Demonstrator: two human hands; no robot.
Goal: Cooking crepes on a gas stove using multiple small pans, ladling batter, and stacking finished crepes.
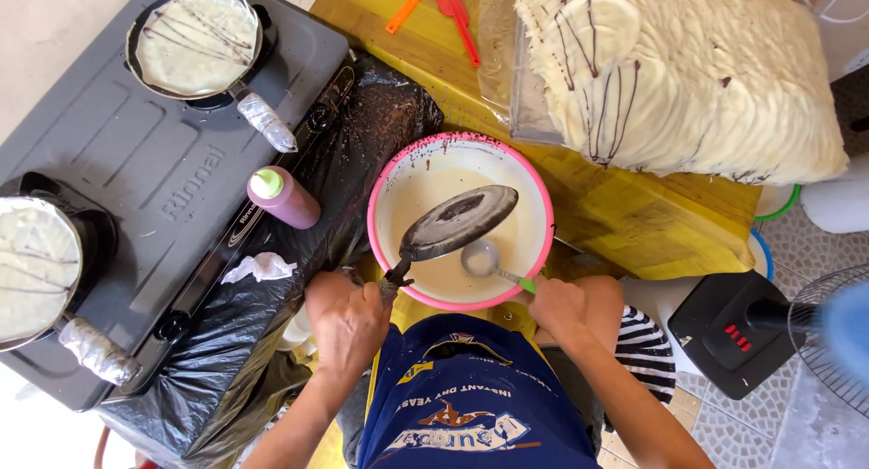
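Observation:
My left hand grips the handle of a small dark pan, held tilted, underside up, over a pink-rimmed bowl of pale batter. My right hand holds the green-tipped handle of a metal ladle whose cup rests in the batter under the pan. The bowl stands on a yellow table right in front of my blue apron.
A grey two-burner stove at left carries two pans of thin crepe, one at the back and one at the near left. A purple squeeze bottle lies on black plastic. A big bag of stacked crepes, orange and red spatulas, a fan.

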